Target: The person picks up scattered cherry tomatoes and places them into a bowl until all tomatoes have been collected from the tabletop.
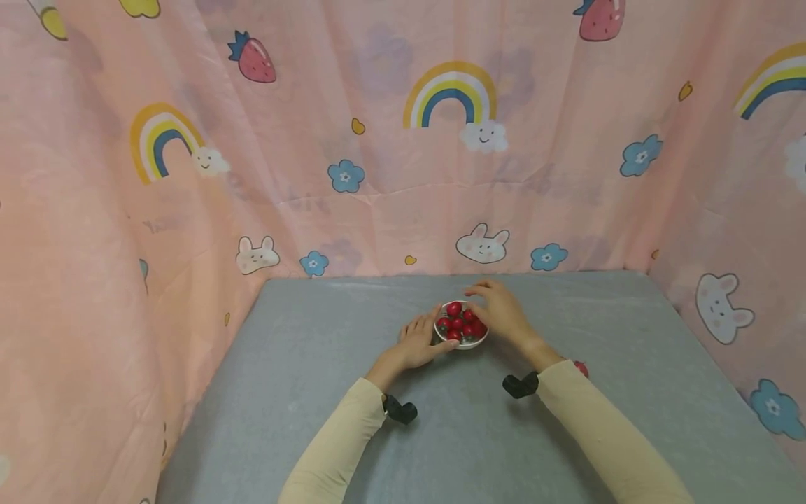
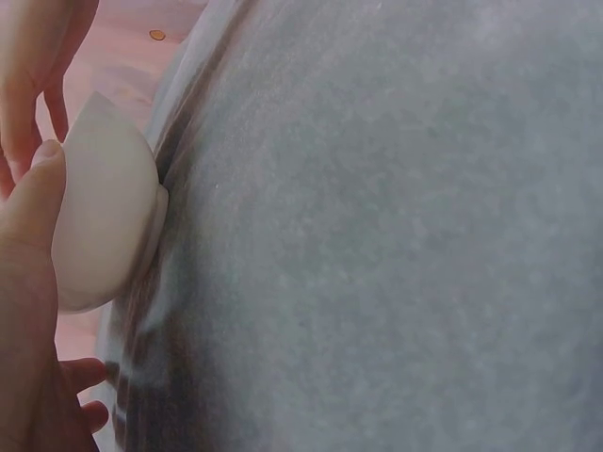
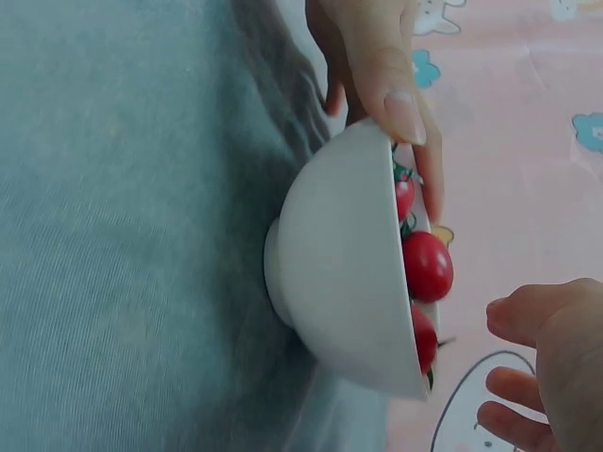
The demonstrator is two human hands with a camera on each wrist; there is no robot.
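Note:
A white bowl [image 1: 462, 345] full of small red tomatoes [image 1: 457, 324] with green stems stands on the grey cloth. My left hand [image 1: 415, 344] grips its left side, with the thumb laid along the near rim and the fingers spread around the far side. In the right wrist view, the left thumbnail lies right at the rim, and a tomato [image 3: 428, 266] rises above the edge. My right hand [image 1: 502, 313] hovers at the bowl's right side, thumb and fingers apart, holding nothing; in the right wrist view a gap shows between it and the tomatoes.
Beside my right sleeve [image 1: 604, 420] lies a red object [image 1: 581, 368], partly hidden by the sleeve. The grey table [image 1: 302, 392] is bordered by a pink printed curtain [image 1: 390, 210] at the back and sides. Black wrist mounts [image 1: 400, 410] sit on both forearms.

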